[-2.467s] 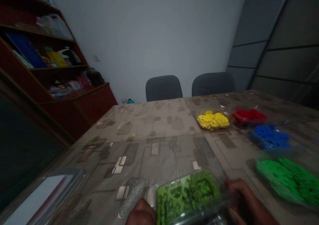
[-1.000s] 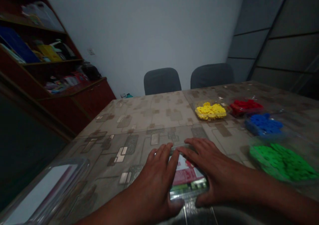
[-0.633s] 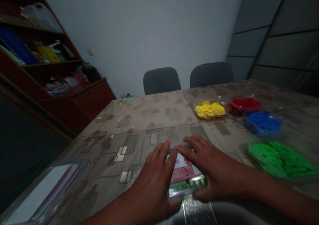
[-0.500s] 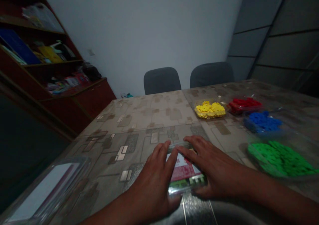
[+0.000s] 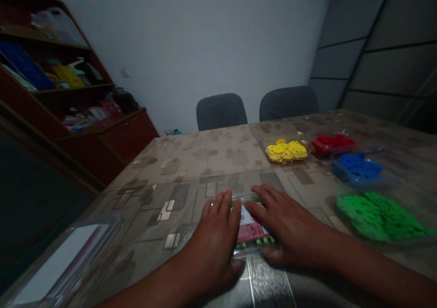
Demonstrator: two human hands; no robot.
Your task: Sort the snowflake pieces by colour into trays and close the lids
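Observation:
A clear plastic box (image 5: 253, 226) with a white and pink label on its lid lies on the table at the near middle. Green pieces show faintly through its near side. My left hand (image 5: 218, 237) spans the box's left side, fingers stretched over the lid toward the far edge and the thumb by the near corner. Across the right side lies my right hand (image 5: 290, 226), fingers reaching over the lid and thumb low at the near edge. Together they hold the box between them, hiding both its ends.
Clear tubs hold yellow pieces (image 5: 287, 151), red pieces (image 5: 332, 144), blue pieces (image 5: 358, 166) and green pieces (image 5: 382, 217) on the right. A clear lid with a white label (image 5: 61, 258) lies at the near left. Two grey chairs (image 5: 221, 112) stand behind the patterned table (image 5: 191, 155).
The near edge of the box has dropped out of its slight tilt and sits flatter. My left hand has shifted a little left, its fingers more spread. My right hand has hardly moved.

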